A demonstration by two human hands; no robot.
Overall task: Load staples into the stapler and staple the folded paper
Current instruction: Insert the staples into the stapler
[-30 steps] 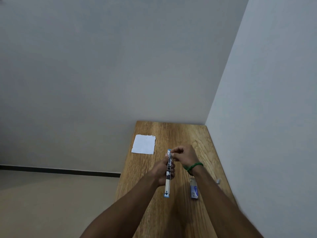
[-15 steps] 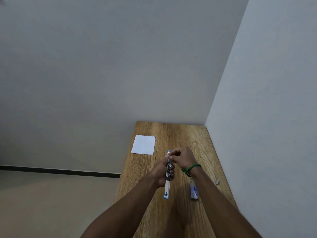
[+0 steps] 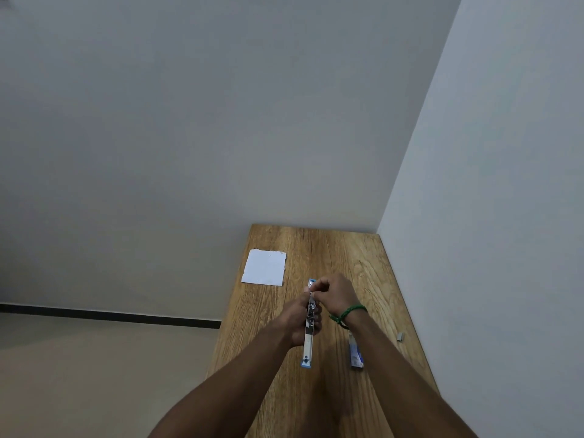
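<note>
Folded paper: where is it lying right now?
In the head view the folded paper lies flat at the table's far left edge, beyond and left of the left hand holding the stapler.

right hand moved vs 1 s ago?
Yes, slightly. The right hand has slid toward the person along the stapler, away from the folded paper; the paper is unchanged on the table.
</note>
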